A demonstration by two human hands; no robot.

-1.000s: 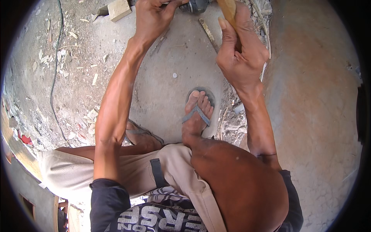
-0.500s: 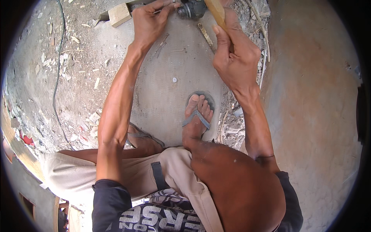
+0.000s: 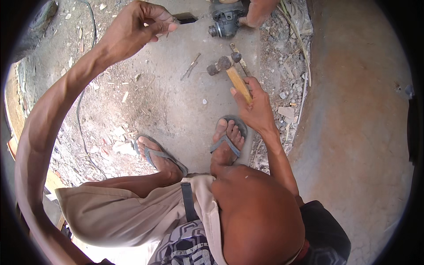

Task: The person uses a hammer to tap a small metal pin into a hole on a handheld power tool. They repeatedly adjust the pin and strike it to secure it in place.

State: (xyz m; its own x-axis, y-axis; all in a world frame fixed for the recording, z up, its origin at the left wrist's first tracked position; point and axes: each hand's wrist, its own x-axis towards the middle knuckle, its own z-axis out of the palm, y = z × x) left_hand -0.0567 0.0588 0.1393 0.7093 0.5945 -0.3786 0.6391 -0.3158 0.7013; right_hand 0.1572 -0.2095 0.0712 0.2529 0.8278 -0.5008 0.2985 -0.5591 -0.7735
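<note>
At the upper left my left hand [image 3: 145, 26] is closed in a pinch, fingertips together. What it holds, if anything, is too small to make out. My right hand [image 3: 256, 106] grips the wooden handle of a hammer [image 3: 240, 81] above the concrete, its dark double-ended metal head pointing up and left. Beyond the hammer lies a dark power tool [image 3: 226, 20] with a threaded end. Another person's hand [image 3: 260, 12], partly cut off by the upper edge, touches its right side. Thin nail-like pieces [image 3: 191, 66] lie on the concrete between my hands.
A narrow worn strip [image 3: 240, 59] lies behind the hammer head. Past my left fingertips is a dark slot [image 3: 185, 18] in the concrete. A cable [image 3: 79, 115] runs down the left over wood chips. Rubble [image 3: 287, 110] lines the right. My sandalled feet [image 3: 227, 139] are below.
My left hand has moved left, away from the power tool. My right hand has brought the hammer down toward me, showing its head. The wooden block near my left hand no longer shows.
</note>
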